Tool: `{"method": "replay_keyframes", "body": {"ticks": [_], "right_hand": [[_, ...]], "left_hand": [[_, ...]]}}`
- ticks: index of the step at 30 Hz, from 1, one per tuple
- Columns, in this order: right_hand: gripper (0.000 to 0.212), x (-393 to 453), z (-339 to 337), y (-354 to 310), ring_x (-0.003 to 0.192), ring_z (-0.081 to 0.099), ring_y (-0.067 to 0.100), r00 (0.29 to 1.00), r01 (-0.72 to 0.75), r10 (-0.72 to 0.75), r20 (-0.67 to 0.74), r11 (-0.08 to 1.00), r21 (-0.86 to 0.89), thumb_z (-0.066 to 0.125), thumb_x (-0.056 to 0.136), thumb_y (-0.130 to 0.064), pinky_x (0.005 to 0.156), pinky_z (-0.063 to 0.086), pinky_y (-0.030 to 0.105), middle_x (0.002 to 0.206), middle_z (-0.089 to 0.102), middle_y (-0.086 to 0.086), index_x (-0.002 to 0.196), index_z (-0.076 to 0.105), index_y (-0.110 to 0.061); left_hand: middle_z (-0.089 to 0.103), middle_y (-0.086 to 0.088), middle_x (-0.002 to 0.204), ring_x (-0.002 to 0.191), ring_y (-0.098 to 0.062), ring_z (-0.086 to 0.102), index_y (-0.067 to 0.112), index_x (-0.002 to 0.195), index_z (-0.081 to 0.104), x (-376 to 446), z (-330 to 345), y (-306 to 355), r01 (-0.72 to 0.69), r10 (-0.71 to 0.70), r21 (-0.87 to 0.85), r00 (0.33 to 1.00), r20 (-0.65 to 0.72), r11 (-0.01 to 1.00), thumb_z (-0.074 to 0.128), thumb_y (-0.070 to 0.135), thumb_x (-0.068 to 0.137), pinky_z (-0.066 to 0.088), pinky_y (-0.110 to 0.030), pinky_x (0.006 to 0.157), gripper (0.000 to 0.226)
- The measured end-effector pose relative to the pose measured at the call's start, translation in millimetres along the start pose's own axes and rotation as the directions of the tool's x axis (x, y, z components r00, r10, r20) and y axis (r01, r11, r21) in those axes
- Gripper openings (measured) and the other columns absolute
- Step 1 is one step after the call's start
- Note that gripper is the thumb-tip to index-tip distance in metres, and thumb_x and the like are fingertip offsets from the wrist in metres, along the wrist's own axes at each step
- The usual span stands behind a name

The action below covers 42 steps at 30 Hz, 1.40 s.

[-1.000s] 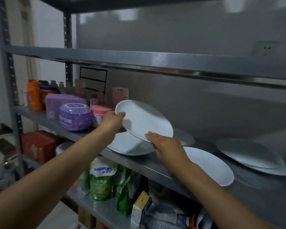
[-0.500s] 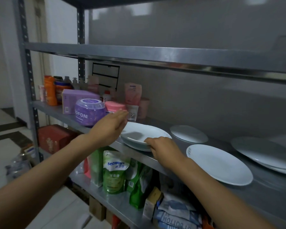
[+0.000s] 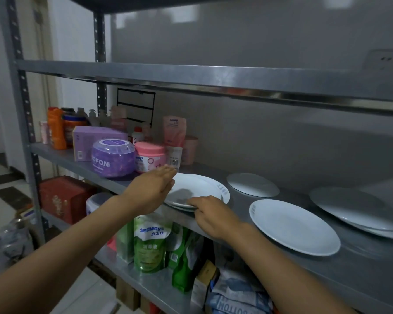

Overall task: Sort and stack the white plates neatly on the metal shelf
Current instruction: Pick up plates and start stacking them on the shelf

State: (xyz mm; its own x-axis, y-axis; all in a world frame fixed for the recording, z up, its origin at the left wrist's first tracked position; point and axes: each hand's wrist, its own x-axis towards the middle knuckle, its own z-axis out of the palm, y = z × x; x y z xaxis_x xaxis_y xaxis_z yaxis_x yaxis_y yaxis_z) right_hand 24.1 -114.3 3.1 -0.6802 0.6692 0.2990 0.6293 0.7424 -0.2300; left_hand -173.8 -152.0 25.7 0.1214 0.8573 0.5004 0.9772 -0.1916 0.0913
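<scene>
Two white plates lie stacked (image 3: 202, 189) on the middle metal shelf (image 3: 361, 268). My left hand (image 3: 152, 189) hovers at the stack's left rim with straight fingers, holding nothing. My right hand (image 3: 211, 216) touches the stack's front rim, fingers bent at the plate edge. A small white plate (image 3: 252, 184) lies behind to the right. In front of it sits a large white plate (image 3: 293, 225) near the shelf's front edge. Two more large plates (image 3: 354, 209) are stacked at the far right.
A purple tub (image 3: 112, 158), a pink jar (image 3: 149, 159), a purple box and bottles crowd the shelf's left end. Green refill pouches (image 3: 150, 241) and bags fill the shelf below. An upper shelf (image 3: 191, 75) runs overhead. A grey upright post (image 3: 27, 132) stands at left.
The plate that both hands held tilted in the air now lies flat on the plate beneath it. My left hand has let go and opened; my right hand stays at the rim.
</scene>
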Motion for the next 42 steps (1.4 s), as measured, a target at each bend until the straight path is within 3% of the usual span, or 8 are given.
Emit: {"method": "replay_keyframes", "body": {"ticks": [4,9,17,21,24,28,33,42], "right_hand": [[0.041,-2.2,-6.0,2.2,0.103,0.058,0.031,0.999,-0.039,0.04,-0.021,0.999,0.023,0.036,0.082,-0.018,0.087,0.05,0.043,0.114,0.066,0.011,0.114,0.061,-0.015],[0.047,-13.6,-39.0,25.8,0.121,0.052,0.026,0.983,-0.098,0.1,-0.157,0.995,0.021,0.04,0.087,-0.012,0.099,0.044,0.036,0.133,0.058,0.005,0.131,0.054,-0.022],[0.042,-47.4,-95.4,108.2,0.105,0.061,0.031,0.844,-0.33,0.357,-0.4,0.934,0.136,0.045,0.086,-0.009,0.089,0.049,0.038,0.114,0.068,0.011,0.124,0.06,-0.018],[0.038,-65.1,-103.2,149.2,0.104,0.061,0.034,0.796,-0.395,0.417,-0.439,0.907,0.146,0.046,0.086,-0.008,0.087,0.049,0.041,0.111,0.069,0.014,0.12,0.062,-0.012],[0.033,-72.5,-104.6,171.3,0.095,0.062,0.036,0.806,-0.407,0.424,-0.413,0.904,0.133,0.046,0.085,-0.006,0.08,0.051,0.04,0.102,0.07,0.015,0.113,0.064,-0.011],[0.035,-75.9,-108.2,198.1,0.101,0.06,0.022,0.771,-0.419,0.486,-0.411,0.874,0.247,0.046,0.086,-0.01,0.086,0.048,0.032,0.11,0.068,-0.001,0.114,0.064,-0.019],[0.023,-78.7,-94.0,230.1,0.093,0.063,0.028,0.685,-0.401,0.507,-0.523,0.862,0.309,0.049,0.087,-0.01,0.085,0.051,0.038,0.1,0.072,0.006,0.097,0.069,-0.014],[0.017,-73.6,-89.2,244.1,0.083,0.06,0.031,0.642,-0.457,0.529,-0.555,0.845,0.277,0.047,0.084,-0.018,0.076,0.052,0.039,0.09,0.069,0.006,0.09,0.063,-0.014]], "left_hand": [[0.046,-0.007,0.144,0.134,-0.02,0.04,0.01,0.134,0.048,8.5,2.0,10.9,-0.047,0.048,0.042,0.999,-0.019,0.998,0.035,0.029,0.101,0.037,-0.034,0.104,0.04],[0.035,-0.006,0.152,0.142,-0.017,0.027,0.012,0.145,0.035,31.2,16.0,34.1,-0.102,0.102,0.037,0.995,-0.011,0.994,0.032,0.031,0.102,0.022,-0.03,0.113,0.047],[0.039,-0.009,0.149,0.142,-0.022,0.029,0.006,0.141,0.039,79.9,60.0,107.6,-0.227,0.227,0.056,0.974,0.005,0.972,0.043,0.02,0.094,0.026,-0.036,0.113,0.048],[0.045,-0.009,0.142,0.138,-0.025,0.034,0.007,0.133,0.045,110.1,81.9,144.6,-0.263,0.261,0.034,0.963,0.065,0.964,0.048,0.021,0.093,0.032,-0.037,0.109,0.042],[0.053,-0.009,0.13,0.122,-0.027,0.05,0.01,0.122,0.052,130.3,95.2,157.4,-0.221,0.214,0.049,0.969,0.12,0.974,0.056,0.022,0.088,0.04,-0.034,0.096,0.036],[0.055,-0.008,0.126,0.116,-0.028,0.054,0.011,0.122,0.051,153.0,107.3,162.3,-0.182,0.156,0.101,0.962,0.225,0.978,0.058,0.015,0.083,0.047,-0.039,0.093,0.04],[0.055,-0.01,0.124,0.114,-0.029,0.054,0.011,0.119,0.052,185.5,116.2,167.0,-0.145,0.079,0.199,0.95,0.304,0.969,0.077,0.036,0.075,0.046,-0.038,0.091,0.057],[0.042,-0.011,0.146,0.13,-0.028,0.044,0.012,0.141,0.04,226.4,139.7,181.6,-0.149,0.069,0.141,0.887,0.457,0.979,0.069,0.057,0.075,0.037,-0.033,0.108,0.085]]}}
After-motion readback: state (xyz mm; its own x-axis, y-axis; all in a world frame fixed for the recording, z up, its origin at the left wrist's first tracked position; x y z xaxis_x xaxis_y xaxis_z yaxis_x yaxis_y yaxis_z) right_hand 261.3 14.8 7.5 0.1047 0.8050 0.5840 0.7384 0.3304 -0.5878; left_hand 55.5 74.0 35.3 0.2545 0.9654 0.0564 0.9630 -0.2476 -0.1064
